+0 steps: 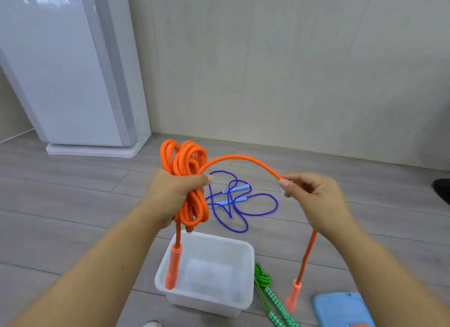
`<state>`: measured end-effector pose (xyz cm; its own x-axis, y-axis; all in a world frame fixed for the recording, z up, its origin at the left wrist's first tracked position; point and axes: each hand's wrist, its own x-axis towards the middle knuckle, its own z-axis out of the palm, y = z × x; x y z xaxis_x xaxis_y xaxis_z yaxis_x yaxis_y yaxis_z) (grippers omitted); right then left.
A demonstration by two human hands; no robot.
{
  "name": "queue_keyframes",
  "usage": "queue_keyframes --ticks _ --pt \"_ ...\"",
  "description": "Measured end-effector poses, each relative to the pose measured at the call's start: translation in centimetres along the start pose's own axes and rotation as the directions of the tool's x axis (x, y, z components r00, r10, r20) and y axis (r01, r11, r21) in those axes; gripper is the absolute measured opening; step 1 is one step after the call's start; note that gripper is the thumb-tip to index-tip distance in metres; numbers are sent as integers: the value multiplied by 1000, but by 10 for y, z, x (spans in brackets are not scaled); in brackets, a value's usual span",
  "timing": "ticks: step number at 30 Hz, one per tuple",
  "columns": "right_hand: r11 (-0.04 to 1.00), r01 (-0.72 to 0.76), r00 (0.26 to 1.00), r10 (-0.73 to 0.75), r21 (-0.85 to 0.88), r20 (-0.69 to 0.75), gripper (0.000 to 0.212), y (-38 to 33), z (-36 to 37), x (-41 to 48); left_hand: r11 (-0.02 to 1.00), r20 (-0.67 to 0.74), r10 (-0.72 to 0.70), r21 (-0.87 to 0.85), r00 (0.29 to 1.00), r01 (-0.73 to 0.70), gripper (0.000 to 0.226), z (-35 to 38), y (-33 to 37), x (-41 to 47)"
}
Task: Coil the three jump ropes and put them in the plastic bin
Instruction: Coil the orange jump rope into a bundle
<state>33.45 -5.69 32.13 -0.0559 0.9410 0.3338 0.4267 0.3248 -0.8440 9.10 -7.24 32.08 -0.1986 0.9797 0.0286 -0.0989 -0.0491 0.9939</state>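
My left hand point(174, 194) grips a bundle of loops of the orange jump rope point(185, 166). One orange handle point(173, 265) hangs from the bundle over the white plastic bin point(246, 273). The free rope end arches right to my right hand point(314, 195), which pinches it; the other orange handle point(293, 293) dangles below that hand. The bin stands on the floor below my hands with nothing inside. The blue jump rope point(239, 200) lies loose on the floor behind the bin. The green jump rope point(267, 292) lies right of the bin, partly bunched.
A tall white appliance point(70, 71) stands at the back left against the beige wall. A light blue pad point(341, 309) lies at the bottom right on the grey wood floor. A dark object point(442, 188) shows at the right edge.
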Motion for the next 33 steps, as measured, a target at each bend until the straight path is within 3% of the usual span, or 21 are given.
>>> queue_keyframes --ticks 9,15,20,24,33 --pt "981 175 967 -156 -84 201 16 -25 58 -7 996 59 4 -89 998 1 20 24 -4 -4" --pt "909 286 934 -193 -304 300 29 -31 71 -4 994 51 55 -95 997 -50 31 29 -3 -8" --pt "834 354 910 -202 -423 363 21 -36 75 -6 994 73 -9 -109 997 17 32 28 -4 -10" --pt "841 367 896 -205 -398 393 19 -38 72 -7 993 101 -34 -113 994 46 11 29 -2 -13" --pt "941 188 924 -72 -282 376 29 -28 60 -10 955 46 4 -297 999 10 22 30 -3 -9"
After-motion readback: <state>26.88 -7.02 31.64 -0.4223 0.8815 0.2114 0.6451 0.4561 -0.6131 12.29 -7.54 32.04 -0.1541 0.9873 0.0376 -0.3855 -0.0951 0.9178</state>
